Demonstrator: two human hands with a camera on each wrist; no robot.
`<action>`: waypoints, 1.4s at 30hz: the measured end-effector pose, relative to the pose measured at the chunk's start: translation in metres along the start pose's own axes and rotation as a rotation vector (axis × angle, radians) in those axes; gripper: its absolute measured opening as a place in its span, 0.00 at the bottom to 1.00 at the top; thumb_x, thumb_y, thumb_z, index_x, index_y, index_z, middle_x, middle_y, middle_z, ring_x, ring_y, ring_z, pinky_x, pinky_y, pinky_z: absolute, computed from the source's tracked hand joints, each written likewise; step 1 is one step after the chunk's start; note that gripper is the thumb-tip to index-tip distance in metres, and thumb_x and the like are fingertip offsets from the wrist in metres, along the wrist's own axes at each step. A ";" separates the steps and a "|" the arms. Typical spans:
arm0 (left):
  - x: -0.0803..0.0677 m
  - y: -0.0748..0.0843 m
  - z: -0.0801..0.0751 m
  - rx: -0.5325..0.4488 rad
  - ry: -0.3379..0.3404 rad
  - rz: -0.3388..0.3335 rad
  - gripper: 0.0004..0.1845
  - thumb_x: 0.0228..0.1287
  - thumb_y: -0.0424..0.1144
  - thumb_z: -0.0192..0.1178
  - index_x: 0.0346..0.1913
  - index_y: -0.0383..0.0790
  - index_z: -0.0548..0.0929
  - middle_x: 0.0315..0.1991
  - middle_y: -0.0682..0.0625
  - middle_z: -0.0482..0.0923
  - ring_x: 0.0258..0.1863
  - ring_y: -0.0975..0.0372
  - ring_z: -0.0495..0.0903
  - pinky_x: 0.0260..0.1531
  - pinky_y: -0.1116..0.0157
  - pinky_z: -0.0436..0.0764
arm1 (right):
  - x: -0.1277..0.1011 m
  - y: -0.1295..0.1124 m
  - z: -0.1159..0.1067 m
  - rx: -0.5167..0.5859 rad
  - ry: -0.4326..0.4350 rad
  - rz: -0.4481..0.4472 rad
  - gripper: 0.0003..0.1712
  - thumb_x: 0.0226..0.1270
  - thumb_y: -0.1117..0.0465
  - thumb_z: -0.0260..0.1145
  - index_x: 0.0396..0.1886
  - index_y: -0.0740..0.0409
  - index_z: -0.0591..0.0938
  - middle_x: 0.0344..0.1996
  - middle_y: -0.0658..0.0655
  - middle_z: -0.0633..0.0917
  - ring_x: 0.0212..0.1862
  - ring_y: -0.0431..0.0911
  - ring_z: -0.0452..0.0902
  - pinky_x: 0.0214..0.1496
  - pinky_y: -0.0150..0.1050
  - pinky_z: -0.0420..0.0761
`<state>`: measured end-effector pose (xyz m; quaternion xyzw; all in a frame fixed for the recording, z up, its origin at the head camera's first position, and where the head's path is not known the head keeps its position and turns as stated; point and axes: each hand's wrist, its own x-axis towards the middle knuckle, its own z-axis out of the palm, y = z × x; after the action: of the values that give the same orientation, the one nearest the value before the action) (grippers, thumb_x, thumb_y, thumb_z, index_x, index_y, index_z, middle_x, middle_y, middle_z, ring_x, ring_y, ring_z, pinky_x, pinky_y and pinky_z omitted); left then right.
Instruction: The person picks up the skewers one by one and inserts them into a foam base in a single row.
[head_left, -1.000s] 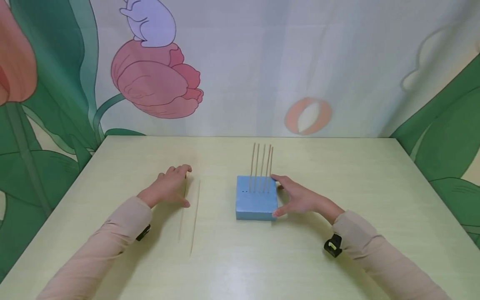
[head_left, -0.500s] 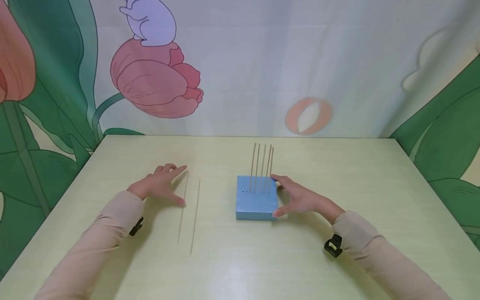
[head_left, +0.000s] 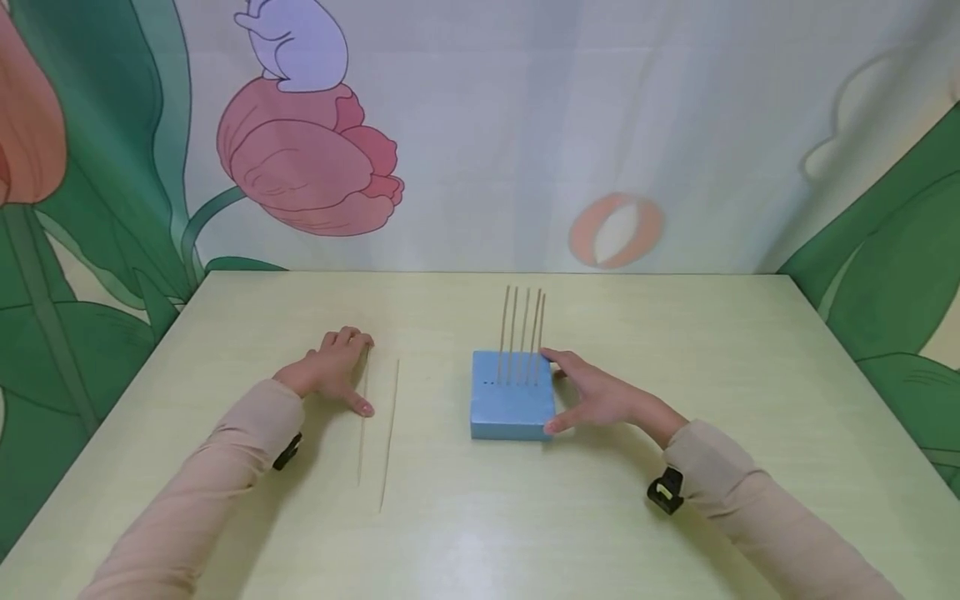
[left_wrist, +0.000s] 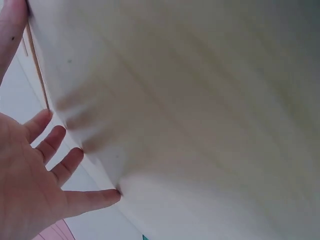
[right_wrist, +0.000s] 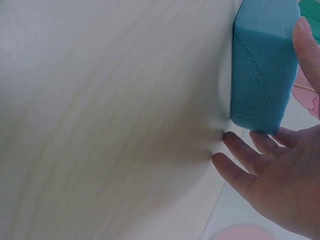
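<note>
A blue foam block [head_left: 512, 412] lies flat on the table, with several thin wooden sticks [head_left: 503, 333] standing upright in it and two small holes to their left. My right hand [head_left: 592, 396] holds the block's right side, thumb at the front corner and index finger at the back corner. Left of the block, two loose sticks lie roughly parallel. Over the far half of the left stick [head_left: 361, 454] is my left hand [head_left: 333, 367], its index fingertip at the far end and its thumb beside it, fingers spread against the table. The other stick [head_left: 388, 437] lies apart.
The pale table [head_left: 675, 325] ends at the back against a printed curtain [head_left: 480, 150] with flowers and leaves. Each wrist wears a small black device, partly under the sleeve cuffs.
My left hand first drew back leftward from the left stick, then came right again, its fingers lowering onto the stick's far end. The right hand and block stayed in place.
</note>
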<state>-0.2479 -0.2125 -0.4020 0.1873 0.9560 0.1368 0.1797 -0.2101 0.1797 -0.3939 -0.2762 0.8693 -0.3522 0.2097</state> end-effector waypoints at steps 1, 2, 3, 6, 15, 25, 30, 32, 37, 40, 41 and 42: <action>0.001 0.000 0.000 0.004 0.003 0.000 0.59 0.31 0.59 0.73 0.63 0.32 0.53 0.62 0.33 0.49 0.61 0.39 0.48 0.51 0.34 0.55 | 0.000 0.000 0.000 0.000 -0.001 -0.004 0.63 0.46 0.50 0.74 0.71 0.61 0.43 0.67 0.66 0.50 0.65 0.59 0.53 0.64 0.56 0.55; 0.001 0.000 0.000 0.003 0.004 -0.002 0.60 0.30 0.59 0.74 0.63 0.32 0.52 0.61 0.33 0.50 0.60 0.39 0.49 0.52 0.35 0.56 | 0.000 0.000 0.000 -0.001 -0.001 -0.005 0.63 0.46 0.50 0.74 0.70 0.62 0.43 0.67 0.66 0.50 0.65 0.59 0.53 0.64 0.56 0.55; 0.001 0.000 0.001 0.000 0.007 -0.002 0.61 0.29 0.60 0.74 0.62 0.31 0.52 0.61 0.33 0.51 0.59 0.40 0.50 0.52 0.37 0.57 | 0.001 0.000 0.000 -0.002 -0.001 -0.008 0.63 0.46 0.50 0.74 0.70 0.62 0.43 0.67 0.66 0.51 0.65 0.60 0.53 0.64 0.56 0.55; 0.001 0.000 0.001 -0.040 0.013 -0.013 0.64 0.25 0.60 0.74 0.62 0.33 0.49 0.57 0.36 0.57 0.55 0.43 0.56 0.52 0.42 0.59 | 0.001 0.000 0.000 -0.007 0.001 -0.012 0.62 0.46 0.51 0.74 0.70 0.64 0.43 0.66 0.67 0.51 0.64 0.61 0.54 0.64 0.56 0.55; -0.013 0.001 -0.006 -0.550 0.007 0.082 0.55 0.42 0.30 0.72 0.63 0.35 0.39 0.27 0.44 0.75 0.27 0.56 0.75 0.35 0.62 0.76 | 0.000 -0.002 -0.001 -0.009 0.002 0.011 0.63 0.45 0.51 0.75 0.70 0.62 0.43 0.66 0.66 0.52 0.64 0.59 0.54 0.64 0.55 0.55; -0.041 0.069 -0.047 -0.851 0.466 0.341 0.40 0.52 0.22 0.61 0.67 0.45 0.58 0.32 0.36 0.81 0.28 0.56 0.83 0.32 0.61 0.82 | 0.001 0.000 0.000 -0.012 0.003 0.006 0.63 0.45 0.49 0.74 0.70 0.62 0.43 0.67 0.66 0.51 0.64 0.60 0.54 0.64 0.56 0.55; -0.039 0.113 -0.050 -0.858 0.699 0.573 0.20 0.51 0.18 0.60 0.50 0.27 0.74 0.34 0.33 0.81 0.30 0.62 0.83 0.32 0.63 0.82 | 0.001 0.000 0.000 0.004 0.002 0.005 0.63 0.45 0.50 0.75 0.71 0.61 0.43 0.67 0.66 0.51 0.64 0.59 0.54 0.64 0.56 0.55; -0.034 0.127 -0.050 -0.807 0.763 0.643 0.14 0.51 0.18 0.60 0.42 0.25 0.77 0.33 0.35 0.81 0.30 0.63 0.83 0.32 0.64 0.81 | 0.001 0.000 0.000 0.010 0.001 0.005 0.63 0.45 0.50 0.75 0.71 0.61 0.43 0.67 0.66 0.50 0.65 0.59 0.53 0.64 0.56 0.55; -0.019 0.150 -0.047 -0.772 0.805 0.736 0.09 0.50 0.19 0.61 0.37 0.26 0.77 0.30 0.37 0.82 0.28 0.58 0.83 0.31 0.64 0.82 | 0.001 0.000 0.000 0.012 0.002 0.001 0.64 0.45 0.50 0.75 0.70 0.62 0.43 0.66 0.66 0.51 0.64 0.59 0.53 0.64 0.56 0.55; -0.012 0.158 -0.044 -0.764 0.784 0.740 0.09 0.50 0.20 0.62 0.36 0.26 0.78 0.29 0.37 0.82 0.26 0.55 0.83 0.29 0.65 0.82 | 0.001 0.001 0.000 0.010 0.002 0.004 0.64 0.44 0.50 0.75 0.70 0.61 0.43 0.66 0.66 0.51 0.64 0.59 0.54 0.64 0.56 0.55; -0.009 0.159 -0.042 -0.752 0.779 0.737 0.09 0.50 0.20 0.62 0.35 0.26 0.78 0.29 0.38 0.82 0.26 0.55 0.83 0.29 0.65 0.82 | 0.001 0.001 0.000 0.008 0.003 0.004 0.63 0.44 0.50 0.75 0.70 0.61 0.43 0.66 0.66 0.52 0.64 0.59 0.54 0.64 0.56 0.55; -0.007 0.161 -0.041 -0.738 0.774 0.733 0.09 0.50 0.20 0.62 0.35 0.26 0.78 0.29 0.38 0.82 0.26 0.55 0.83 0.29 0.66 0.82 | 0.001 0.001 0.000 0.003 0.005 0.001 0.63 0.45 0.50 0.75 0.70 0.62 0.43 0.66 0.66 0.52 0.64 0.59 0.54 0.64 0.56 0.55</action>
<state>-0.2082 -0.0798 -0.3102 0.3645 0.7159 0.5664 -0.1838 -0.2114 0.1792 -0.3951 -0.2745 0.8694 -0.3544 0.2081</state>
